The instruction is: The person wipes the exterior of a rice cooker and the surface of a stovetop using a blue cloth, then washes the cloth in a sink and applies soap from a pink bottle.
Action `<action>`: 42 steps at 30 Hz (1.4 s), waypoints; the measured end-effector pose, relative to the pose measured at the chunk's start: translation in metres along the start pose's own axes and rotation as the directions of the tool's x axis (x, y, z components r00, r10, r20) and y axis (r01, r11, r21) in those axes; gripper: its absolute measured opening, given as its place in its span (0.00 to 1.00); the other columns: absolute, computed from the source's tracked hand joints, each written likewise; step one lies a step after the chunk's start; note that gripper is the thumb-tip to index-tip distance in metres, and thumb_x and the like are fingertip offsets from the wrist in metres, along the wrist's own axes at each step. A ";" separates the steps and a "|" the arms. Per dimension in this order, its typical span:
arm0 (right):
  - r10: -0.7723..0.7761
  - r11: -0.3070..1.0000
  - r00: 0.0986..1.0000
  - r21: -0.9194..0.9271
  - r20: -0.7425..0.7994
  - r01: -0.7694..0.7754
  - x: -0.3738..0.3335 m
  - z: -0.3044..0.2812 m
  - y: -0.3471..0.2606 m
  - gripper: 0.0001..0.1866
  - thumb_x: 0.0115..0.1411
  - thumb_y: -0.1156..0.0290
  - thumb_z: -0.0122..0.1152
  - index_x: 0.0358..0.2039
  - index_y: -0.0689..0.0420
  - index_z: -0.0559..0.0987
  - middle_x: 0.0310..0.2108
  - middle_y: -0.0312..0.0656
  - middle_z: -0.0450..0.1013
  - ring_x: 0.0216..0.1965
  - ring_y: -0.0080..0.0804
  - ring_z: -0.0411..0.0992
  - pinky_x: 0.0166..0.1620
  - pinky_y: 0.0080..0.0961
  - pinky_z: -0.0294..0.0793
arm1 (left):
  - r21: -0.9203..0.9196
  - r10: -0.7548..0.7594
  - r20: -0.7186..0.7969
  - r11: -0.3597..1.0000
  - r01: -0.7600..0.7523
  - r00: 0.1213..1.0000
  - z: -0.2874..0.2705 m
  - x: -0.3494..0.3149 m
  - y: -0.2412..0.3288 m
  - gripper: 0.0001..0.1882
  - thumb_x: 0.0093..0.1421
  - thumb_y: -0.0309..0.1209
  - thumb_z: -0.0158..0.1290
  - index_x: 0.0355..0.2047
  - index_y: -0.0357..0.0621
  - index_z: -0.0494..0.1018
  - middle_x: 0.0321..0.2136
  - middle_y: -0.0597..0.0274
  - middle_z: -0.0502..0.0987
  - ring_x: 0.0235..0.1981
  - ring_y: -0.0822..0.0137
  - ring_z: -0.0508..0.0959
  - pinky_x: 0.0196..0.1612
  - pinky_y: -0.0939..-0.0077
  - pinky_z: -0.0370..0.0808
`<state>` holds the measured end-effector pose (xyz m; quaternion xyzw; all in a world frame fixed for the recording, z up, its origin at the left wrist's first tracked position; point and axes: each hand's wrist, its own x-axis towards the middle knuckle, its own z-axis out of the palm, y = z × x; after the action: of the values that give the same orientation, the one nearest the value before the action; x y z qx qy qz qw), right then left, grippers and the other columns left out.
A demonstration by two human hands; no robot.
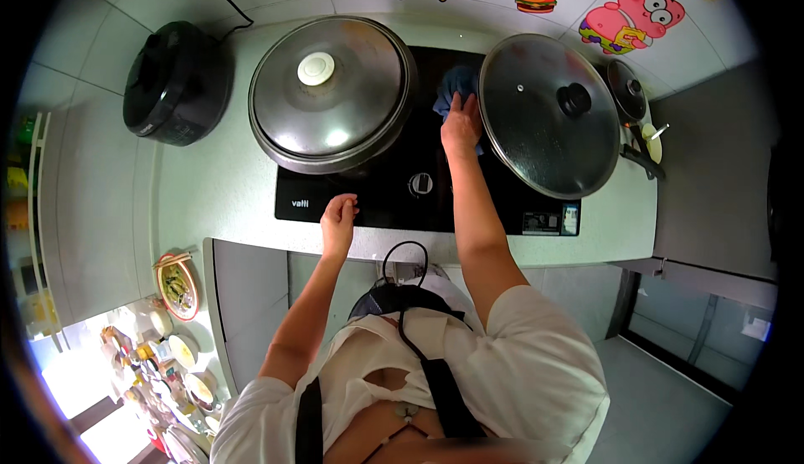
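1. While my right hand reaches toward the back of the black cooktop, its fingers lie nearly straight and close together on a bunched blue cloth; whether they pinch it or only press it down, I cannot tell.

2. The blue cloth is in the gap between the steel-lidded pot and the glass-lidded pan, close beside the pan's rim and well back from the counter's front edge.

3. My left hand is near the cooktop's front edge, its fingers curled loosely toward the palm, with nothing showing in them. I cannot tell whether it touches the glass.

4. The step in hand, as I judge it, is wiping the glass between the two vessels.

5. Another stroke there would call for keeping my fingers flat on the cloth and drawing it along the gap, clear of the pan's rim and of the control knob toward the front edge.

6. A dark rice cooker stands toward the counter's back left corner; a small lidded pan is toward the back right corner.
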<state>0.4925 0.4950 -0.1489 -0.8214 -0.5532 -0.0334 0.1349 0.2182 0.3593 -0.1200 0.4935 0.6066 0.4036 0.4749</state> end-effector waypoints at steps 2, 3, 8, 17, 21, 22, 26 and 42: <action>0.042 0.997 0.996 -0.075 0.077 -0.036 -0.019 -0.009 -0.001 0.21 0.59 0.70 0.40 0.54 0.52 0.62 0.57 0.51 0.55 0.56 0.46 0.58 0.55 0.34 0.61 | 0.003 0.033 0.046 0.999 -0.033 0.998 0.006 0.001 -0.002 0.09 0.61 0.28 0.43 0.35 0.38 0.72 0.27 0.66 0.74 0.25 0.78 0.72 0.28 0.85 0.69; 0.057 0.997 0.994 -0.059 0.095 -0.051 -0.028 -0.010 0.001 0.19 0.60 0.69 0.40 0.52 0.52 0.65 0.56 0.52 0.56 0.56 0.46 0.58 0.54 0.33 0.62 | 0.016 0.045 0.069 0.999 -0.046 0.997 0.009 0.001 -0.003 0.09 0.61 0.28 0.44 0.35 0.38 0.72 0.27 0.66 0.74 0.25 0.78 0.72 0.28 0.85 0.69; 0.066 0.996 0.937 -0.079 0.342 -0.042 -0.055 -0.059 0.006 0.19 0.56 0.73 0.43 0.50 0.53 0.67 0.49 0.51 0.65 0.48 0.45 0.68 0.45 0.32 0.71 | -0.022 0.073 0.140 0.997 -0.071 0.988 0.017 -0.004 -0.001 0.09 0.60 0.28 0.44 0.35 0.39 0.72 0.27 0.65 0.74 0.25 0.77 0.73 0.29 0.85 0.70; 0.114 0.988 0.929 0.056 0.352 -0.142 -0.098 -0.079 0.075 0.12 0.58 0.66 0.46 0.39 0.51 0.76 0.40 0.50 0.71 0.43 0.45 0.70 0.46 0.36 0.69 | -0.043 0.140 0.253 0.990 -0.133 0.957 0.012 -0.013 -0.012 0.09 0.60 0.28 0.44 0.36 0.38 0.71 0.27 0.65 0.74 0.27 0.76 0.73 0.30 0.83 0.70; 0.135 0.987 0.939 0.037 0.315 -0.154 -0.140 -0.089 0.099 0.13 0.57 0.68 0.46 0.41 0.50 0.76 0.42 0.49 0.71 0.43 0.46 0.70 0.46 0.37 0.69 | -0.022 0.123 0.271 0.992 -0.122 0.955 0.006 -0.020 -0.011 0.09 0.60 0.29 0.43 0.35 0.39 0.72 0.27 0.65 0.74 0.27 0.76 0.74 0.31 0.82 0.70; 0.139 0.986 0.947 0.049 0.291 -0.159 -0.150 -0.092 0.107 0.13 0.57 0.69 0.46 0.41 0.50 0.76 0.43 0.48 0.71 0.43 0.47 0.70 0.46 0.38 0.69 | -0.025 0.115 0.276 0.993 -0.113 0.954 0.004 -0.019 -0.015 0.09 0.60 0.29 0.43 0.35 0.39 0.72 0.27 0.65 0.74 0.27 0.76 0.74 0.30 0.82 0.70; 0.172 0.977 0.983 -0.141 0.068 -0.161 -0.177 -0.092 0.163 0.16 0.54 0.72 0.48 0.44 0.54 0.72 0.45 0.49 0.69 0.46 0.46 0.68 0.45 0.37 0.70 | -0.037 0.092 0.276 0.996 -0.085 0.957 -0.010 -0.020 -0.016 0.09 0.60 0.30 0.43 0.36 0.40 0.72 0.27 0.66 0.74 0.27 0.76 0.73 0.30 0.83 0.70; -0.411 0.905 0.866 0.013 0.287 0.425 -0.211 -0.088 -0.086 0.07 0.43 0.71 0.52 0.21 0.59 0.77 0.29 0.47 0.74 0.35 0.42 0.72 0.36 0.35 0.72 | -0.095 -0.005 -0.029 0.995 0.002 1.000 -0.104 -0.028 -0.029 0.11 0.61 0.30 0.42 0.35 0.38 0.72 0.28 0.63 0.74 0.27 0.75 0.73 0.31 0.81 0.70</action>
<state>0.3411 0.3127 -0.0913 -0.6814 -0.7303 0.0418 0.0233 0.1127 0.3244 -0.1202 0.4631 0.5946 0.4384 0.4897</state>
